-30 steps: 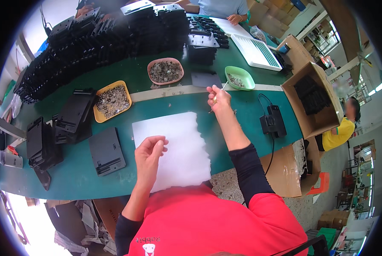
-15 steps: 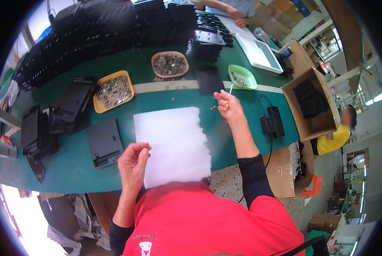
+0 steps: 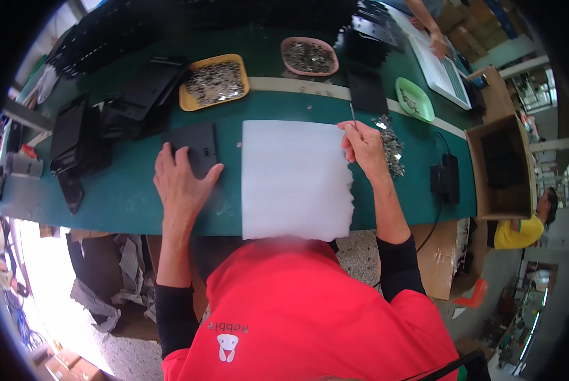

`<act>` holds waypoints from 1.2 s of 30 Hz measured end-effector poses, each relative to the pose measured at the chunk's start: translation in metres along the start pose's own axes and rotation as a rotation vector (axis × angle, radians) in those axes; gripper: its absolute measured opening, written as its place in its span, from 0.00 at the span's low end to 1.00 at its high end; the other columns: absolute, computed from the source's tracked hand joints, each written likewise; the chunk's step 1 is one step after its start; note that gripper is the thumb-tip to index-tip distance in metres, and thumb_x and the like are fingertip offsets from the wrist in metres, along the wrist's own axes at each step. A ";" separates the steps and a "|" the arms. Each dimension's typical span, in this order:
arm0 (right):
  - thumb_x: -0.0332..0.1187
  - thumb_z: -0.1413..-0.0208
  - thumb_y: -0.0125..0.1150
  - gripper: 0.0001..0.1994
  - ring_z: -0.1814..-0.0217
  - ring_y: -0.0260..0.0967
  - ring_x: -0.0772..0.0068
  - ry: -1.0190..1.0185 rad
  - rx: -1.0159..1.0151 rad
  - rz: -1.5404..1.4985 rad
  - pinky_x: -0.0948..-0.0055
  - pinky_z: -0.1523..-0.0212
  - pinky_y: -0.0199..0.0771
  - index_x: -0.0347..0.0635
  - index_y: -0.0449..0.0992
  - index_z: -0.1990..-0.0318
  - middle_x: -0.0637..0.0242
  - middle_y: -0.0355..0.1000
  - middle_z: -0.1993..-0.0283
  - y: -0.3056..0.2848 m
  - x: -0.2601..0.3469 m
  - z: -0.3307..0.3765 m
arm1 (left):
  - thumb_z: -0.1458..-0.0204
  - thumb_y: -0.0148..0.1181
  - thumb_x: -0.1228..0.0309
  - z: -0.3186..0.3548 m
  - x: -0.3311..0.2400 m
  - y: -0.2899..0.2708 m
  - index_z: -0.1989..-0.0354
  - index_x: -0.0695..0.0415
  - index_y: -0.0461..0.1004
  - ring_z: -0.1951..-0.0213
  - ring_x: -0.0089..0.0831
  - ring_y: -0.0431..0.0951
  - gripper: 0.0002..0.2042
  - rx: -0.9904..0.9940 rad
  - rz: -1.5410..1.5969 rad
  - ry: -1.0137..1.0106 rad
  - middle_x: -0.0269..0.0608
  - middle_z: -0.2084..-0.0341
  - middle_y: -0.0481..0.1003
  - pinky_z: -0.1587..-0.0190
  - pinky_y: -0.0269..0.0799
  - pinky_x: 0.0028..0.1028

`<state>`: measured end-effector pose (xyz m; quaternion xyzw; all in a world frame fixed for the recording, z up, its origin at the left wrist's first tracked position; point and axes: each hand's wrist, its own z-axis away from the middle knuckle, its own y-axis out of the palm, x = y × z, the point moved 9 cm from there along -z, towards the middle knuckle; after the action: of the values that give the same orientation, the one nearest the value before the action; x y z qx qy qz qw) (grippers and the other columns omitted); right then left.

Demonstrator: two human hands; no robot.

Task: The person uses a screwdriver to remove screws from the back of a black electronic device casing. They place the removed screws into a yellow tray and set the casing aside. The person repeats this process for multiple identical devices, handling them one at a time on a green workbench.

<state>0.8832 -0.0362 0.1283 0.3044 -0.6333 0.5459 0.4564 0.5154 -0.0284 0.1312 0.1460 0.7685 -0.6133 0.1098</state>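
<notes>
My left hand (image 3: pixel 181 181) rests with spread fingers on a flat black plastic panel (image 3: pixel 198 141), the thumb out past its right edge. In my right hand (image 3: pixel 365 149), a thin rod-like tool (image 3: pixel 353 113) is pinched between thumb and fingers, its tip pointing up and away. That hand is over the upper right edge of a white foam sheet (image 3: pixel 294 181), which lies in front of me. Just right of the hand, a loose pile of small shiny metal parts (image 3: pixel 392 149) is spread on the green table.
A yellow tray (image 3: pixel 245 89), a pink tray (image 3: pixel 336 63) and a green dish (image 3: pixel 427 105) hold small metal parts. Black panels (image 3: pixel 74 136) are stacked at left. A black adapter (image 3: pixel 448 178) and an open carton (image 3: pixel 503 209) stand right. Another person's hand (image 3: pixel 438 46) is near a white laptop-like device.
My left hand has moved from the foam sheet onto the black panel. A pile of metal parts now lies beside my right hand, where only a few bits showed. The whole view has shifted.
</notes>
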 end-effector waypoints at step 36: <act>0.27 0.51 0.64 0.05 0.85 0.58 0.89 0.103 0.170 -0.152 0.85 0.86 0.53 0.35 0.77 0.68 0.72 0.71 0.79 -0.010 -0.023 0.024 | 0.58 0.66 0.69 0.075 -0.185 0.046 0.47 0.53 0.71 0.34 0.47 0.57 0.25 0.551 -0.042 1.479 0.40 0.37 0.60 0.33 0.49 0.49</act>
<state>0.8955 -0.0645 0.1121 0.3608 -0.5354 0.5765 0.5008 0.7034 -0.1088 0.1369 0.5234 0.4651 -0.5271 -0.4816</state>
